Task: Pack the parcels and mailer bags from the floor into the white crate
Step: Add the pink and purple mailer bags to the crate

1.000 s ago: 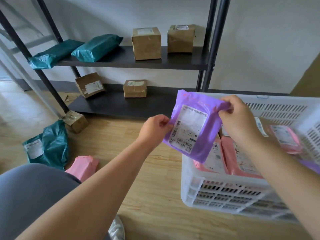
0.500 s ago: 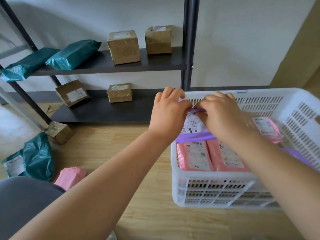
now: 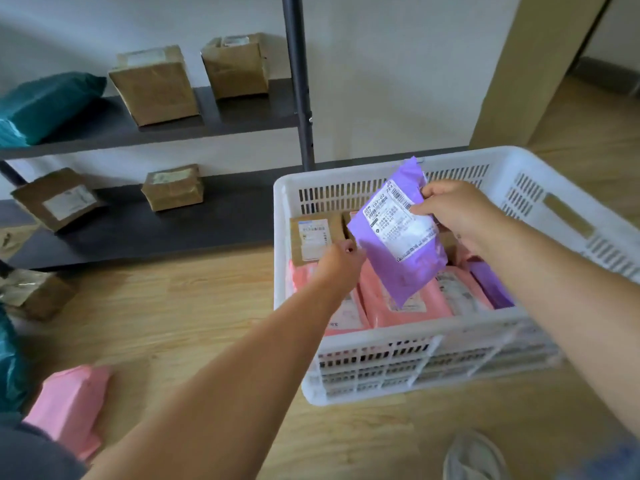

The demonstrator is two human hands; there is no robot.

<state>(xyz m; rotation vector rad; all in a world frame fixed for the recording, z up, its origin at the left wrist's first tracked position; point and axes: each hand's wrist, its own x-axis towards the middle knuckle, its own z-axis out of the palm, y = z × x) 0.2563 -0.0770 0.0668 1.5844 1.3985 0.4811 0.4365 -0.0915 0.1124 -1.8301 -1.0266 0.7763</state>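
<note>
Over the white crate point(image 3: 554, 192) hangs a purple mailer bag point(image 3: 401, 244), tilted, its white label facing me. My right hand point(image 3: 457, 209) grips its upper right corner. My left hand point(image 3: 341, 261) pinches its lower left edge with curled fingers. Inside the crate lie several pink mailers point(image 3: 391, 306), a brown parcel point(image 3: 311, 237) at the back left and another purple mailer point(image 3: 491, 285) at the right. On the floor to the left are a pink mailer point(image 3: 69, 407), a teal bag point(image 3: 10, 368) and a brown box point(image 3: 34, 292).
A dark metal shelf rack point(image 3: 242, 112) stands behind the crate, with brown boxes point(image 3: 156, 84) and a teal bag point(image 3: 45, 102) on its two boards. One rack post point(image 3: 298, 81) rises just behind the crate. My shoe point(image 3: 474, 455) is near the crate's front.
The purple mailer bag has come up from low in the crate and now hangs tilted above the pink mailers. My hands have moved apart on it, and my view has swung right.
</note>
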